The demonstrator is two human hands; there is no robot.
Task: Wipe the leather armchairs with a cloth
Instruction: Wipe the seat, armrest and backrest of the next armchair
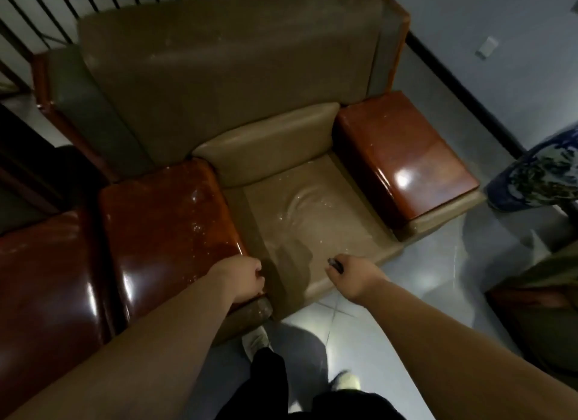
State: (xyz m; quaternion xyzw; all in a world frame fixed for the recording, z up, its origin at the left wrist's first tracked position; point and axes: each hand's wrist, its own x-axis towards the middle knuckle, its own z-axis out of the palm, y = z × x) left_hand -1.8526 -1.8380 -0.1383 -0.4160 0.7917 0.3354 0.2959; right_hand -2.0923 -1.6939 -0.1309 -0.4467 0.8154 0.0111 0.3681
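A tan leather armchair with glossy red-brown wooden armrests fills the middle of the head view. Its seat is creased and speckled with light spots, with a darker patch near the front. My left hand sits at the front end of the left armrest, fingers curled over its inner front corner. My right hand is at the seat's front edge and grips a small dark object; I cannot tell whether it is a cloth. The right armrest is untouched.
A second glossy armrest adjoins on the left. A blue-and-white vase stands on the tiled floor to the right, with dark furniture below it. A black railing runs behind the chair. My feet are at the seat's front.
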